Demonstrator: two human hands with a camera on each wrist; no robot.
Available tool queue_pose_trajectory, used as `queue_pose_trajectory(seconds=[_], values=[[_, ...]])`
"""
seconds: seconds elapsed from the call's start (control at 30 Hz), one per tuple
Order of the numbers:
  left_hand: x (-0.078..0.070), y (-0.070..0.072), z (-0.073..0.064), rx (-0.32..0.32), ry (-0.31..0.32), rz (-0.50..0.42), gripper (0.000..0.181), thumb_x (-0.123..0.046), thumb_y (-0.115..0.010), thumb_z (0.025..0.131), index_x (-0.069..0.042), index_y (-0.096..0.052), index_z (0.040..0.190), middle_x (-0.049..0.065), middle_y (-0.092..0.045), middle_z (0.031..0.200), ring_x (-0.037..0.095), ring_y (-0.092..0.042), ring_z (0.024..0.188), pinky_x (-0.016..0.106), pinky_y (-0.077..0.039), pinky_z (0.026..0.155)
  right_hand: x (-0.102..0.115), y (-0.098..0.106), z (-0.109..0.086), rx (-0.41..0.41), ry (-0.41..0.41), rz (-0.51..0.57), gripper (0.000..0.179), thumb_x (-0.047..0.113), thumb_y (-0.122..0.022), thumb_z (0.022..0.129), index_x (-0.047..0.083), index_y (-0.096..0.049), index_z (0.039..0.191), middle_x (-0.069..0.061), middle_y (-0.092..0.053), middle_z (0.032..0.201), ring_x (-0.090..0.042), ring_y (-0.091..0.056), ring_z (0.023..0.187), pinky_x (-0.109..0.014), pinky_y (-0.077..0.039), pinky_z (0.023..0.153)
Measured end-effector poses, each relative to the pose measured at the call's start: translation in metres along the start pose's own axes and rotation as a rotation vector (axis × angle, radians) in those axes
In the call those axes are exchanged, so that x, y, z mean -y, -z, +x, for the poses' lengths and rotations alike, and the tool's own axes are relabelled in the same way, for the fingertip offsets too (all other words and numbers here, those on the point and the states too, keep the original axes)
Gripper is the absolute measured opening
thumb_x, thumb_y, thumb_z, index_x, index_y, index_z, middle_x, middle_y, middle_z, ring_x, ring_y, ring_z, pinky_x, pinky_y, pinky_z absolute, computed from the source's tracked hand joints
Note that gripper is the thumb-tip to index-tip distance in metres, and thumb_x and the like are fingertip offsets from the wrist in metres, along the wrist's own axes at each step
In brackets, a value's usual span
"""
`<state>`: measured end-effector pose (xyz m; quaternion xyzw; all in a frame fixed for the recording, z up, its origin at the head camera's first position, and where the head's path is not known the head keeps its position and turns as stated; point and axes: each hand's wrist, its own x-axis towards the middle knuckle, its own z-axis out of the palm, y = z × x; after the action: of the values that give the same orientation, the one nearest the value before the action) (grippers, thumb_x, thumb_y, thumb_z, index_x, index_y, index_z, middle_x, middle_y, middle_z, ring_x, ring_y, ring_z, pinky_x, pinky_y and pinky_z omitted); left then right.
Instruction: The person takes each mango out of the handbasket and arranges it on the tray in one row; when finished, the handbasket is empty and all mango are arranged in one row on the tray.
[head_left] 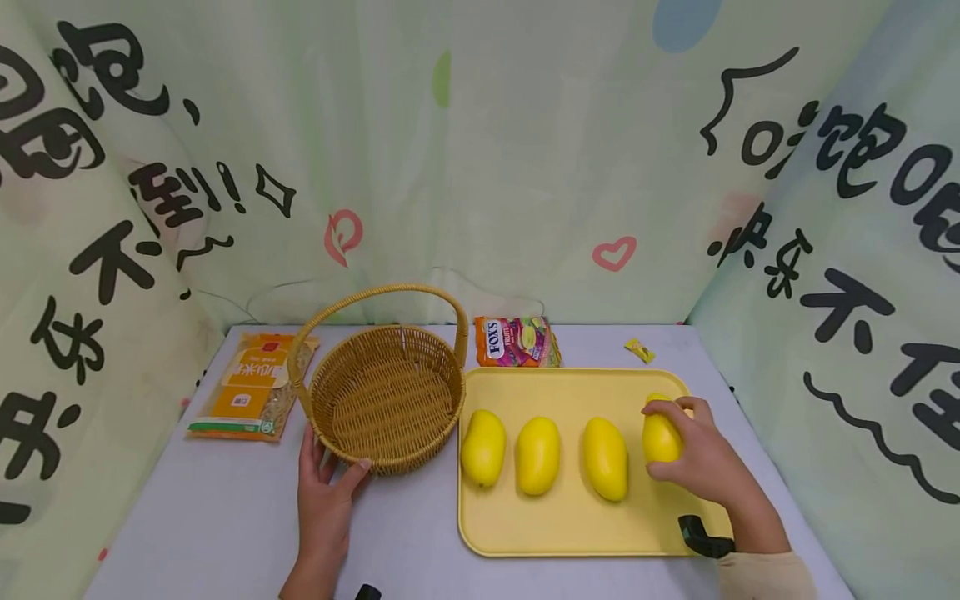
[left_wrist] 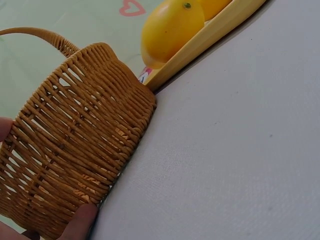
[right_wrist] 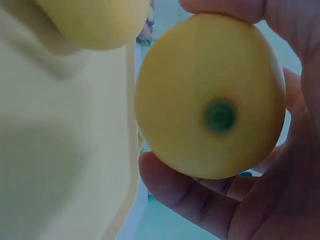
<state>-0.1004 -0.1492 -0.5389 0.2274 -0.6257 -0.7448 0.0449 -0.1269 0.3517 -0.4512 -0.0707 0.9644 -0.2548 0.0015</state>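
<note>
My left hand point(head_left: 327, 502) holds the near left side of a brown wicker basket point(head_left: 386, 400) with a tall arched handle. In the left wrist view, one fingertip is up near the rim of the woven wall point(left_wrist: 75, 125) and another low by its base. The basket's inside looks bare. My right hand point(head_left: 701, 450) grips a yellow mango point(head_left: 662, 435), thumb on one side and fingers on the other. The right wrist view shows its green stem end, with the mango raised off the tray. Three more mangoes point(head_left: 604, 458) lie in a row on the yellow tray point(head_left: 555, 533).
An orange bag of grain point(head_left: 251, 387) lies left of the basket. Behind the tray are a FOX'S candy bag point(head_left: 516, 342) and a small yellow wrapped candy point(head_left: 640, 350). Printed curtains enclose the white table point(head_left: 405, 533) at the back and sides.
</note>
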Motion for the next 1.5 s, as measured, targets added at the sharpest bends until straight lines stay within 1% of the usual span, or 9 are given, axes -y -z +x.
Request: queue_pose_trajectory(seconds=[0.17,0.3,0.47,0.7,0.83,1.0,1.2,1.4,1.5], values=[[0.000,0.000,-0.001,0.001,0.000,-0.004,0.116,0.000,-0.075,0.093,-0.056,-0.003,0.165,-0.006,-0.004,0.180,0.030,-0.016,0.164,0.024,-0.056,0.101,-0.009,-0.007,0.005,0.077,-0.023,-0.055,0.071,0.017,-0.084,0.071,0.015,-0.059,0.137,-0.035,-0.029,0.148,-0.037,-0.061,0.094,-0.036,-0.050,0.069],[-0.001,0.000,-0.001,0.002,-0.001,-0.005,0.116,0.001,-0.075,0.093,-0.056,-0.003,0.165,-0.006,-0.004,0.180,0.030,-0.017,0.164,0.023,-0.056,0.100,-0.015,-0.013,0.006,0.109,-0.039,-0.088,0.072,0.018,-0.085,0.070,0.015,-0.059,0.137,-0.038,-0.030,0.147,-0.042,-0.062,0.097,-0.040,-0.052,0.070],[-0.001,0.000,-0.002,0.001,-0.002,-0.003,0.116,0.001,-0.075,0.093,-0.055,-0.004,0.165,-0.005,-0.005,0.180,0.030,-0.017,0.164,0.022,-0.056,0.100,-0.019,-0.019,0.007,0.111,-0.056,-0.122,0.072,0.019,-0.087,0.069,0.013,-0.060,0.135,-0.040,-0.031,0.145,-0.049,-0.061,0.101,-0.048,-0.058,0.074],[-0.001,0.000,-0.002,-0.002,0.000,-0.009,0.116,0.003,-0.074,0.093,-0.054,-0.004,0.165,-0.005,-0.006,0.179,0.030,-0.018,0.164,0.021,-0.057,0.098,-0.021,-0.025,0.009,0.134,-0.065,-0.148,0.073,0.019,-0.088,0.070,0.013,-0.060,0.137,-0.040,-0.033,0.144,-0.048,-0.060,0.098,-0.049,-0.058,0.074],[-0.001,0.000,-0.002,-0.003,0.002,-0.010,0.117,0.003,-0.074,0.092,-0.054,-0.003,0.165,-0.006,-0.006,0.179,0.030,-0.018,0.164,0.020,-0.057,0.098,-0.022,-0.028,0.009,0.146,-0.064,-0.159,0.073,0.020,-0.088,0.071,0.013,-0.059,0.138,-0.039,-0.033,0.144,-0.051,-0.060,0.102,-0.054,-0.059,0.076],[-0.001,-0.001,-0.002,-0.010,0.003,-0.003,0.117,0.002,-0.075,0.092,-0.054,-0.003,0.166,-0.006,-0.006,0.179,0.029,-0.018,0.164,0.020,-0.056,0.099,-0.022,-0.031,0.009,0.152,-0.076,-0.163,0.075,0.020,-0.088,0.070,0.013,-0.059,0.139,-0.040,-0.033,0.144,-0.053,-0.059,0.104,-0.059,-0.059,0.079],[-0.001,-0.001,-0.001,-0.010,0.001,0.005,0.117,0.000,-0.076,0.092,-0.054,-0.002,0.165,-0.005,-0.005,0.180,0.030,-0.017,0.164,0.023,-0.055,0.101,-0.021,-0.030,0.009,0.156,-0.083,-0.164,0.076,0.021,-0.086,0.072,0.013,-0.058,0.142,-0.040,-0.033,0.146,-0.055,-0.059,0.108,-0.060,-0.059,0.081],[-0.001,-0.001,-0.002,-0.010,0.000,0.006,0.116,0.001,-0.075,0.093,-0.055,-0.003,0.165,-0.005,-0.006,0.179,0.030,-0.019,0.163,0.025,-0.056,0.100,-0.022,-0.029,0.007,0.179,-0.093,-0.146,0.077,0.022,-0.083,0.076,0.013,-0.055,0.148,-0.040,-0.030,0.149,-0.056,-0.059,0.112,-0.059,-0.059,0.083],[-0.001,-0.001,-0.002,-0.010,-0.002,0.004,0.116,0.002,-0.074,0.093,-0.055,-0.004,0.165,-0.005,-0.006,0.179,0.030,-0.019,0.163,0.026,-0.056,0.101,-0.024,-0.030,0.006,0.179,-0.077,-0.139,0.078,0.022,-0.081,0.077,0.012,-0.053,0.150,-0.040,-0.030,0.150,-0.056,-0.059,0.113,-0.059,-0.058,0.083]])
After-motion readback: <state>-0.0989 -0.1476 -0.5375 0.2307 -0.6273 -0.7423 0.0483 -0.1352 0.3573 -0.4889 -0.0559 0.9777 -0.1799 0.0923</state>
